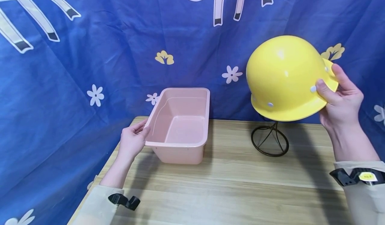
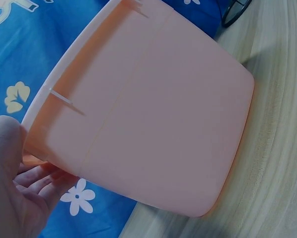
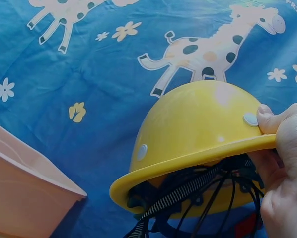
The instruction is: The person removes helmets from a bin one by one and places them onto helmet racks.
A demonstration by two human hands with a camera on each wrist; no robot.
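the desk [image 1: 228, 191] lies beneath the pink tub [image 1: 180, 154], whose left rim the left hand [image 1: 132, 140] pinches between thumb and fingers. right of the tub, the right hand [image 1: 344, 101] pinches the yellow helmet [image 1: 282, 78] by its brim, above a black wire stand [image 1: 270, 154]. behind the tub hangs a patterned blue cloth [image 1: 120, 51].
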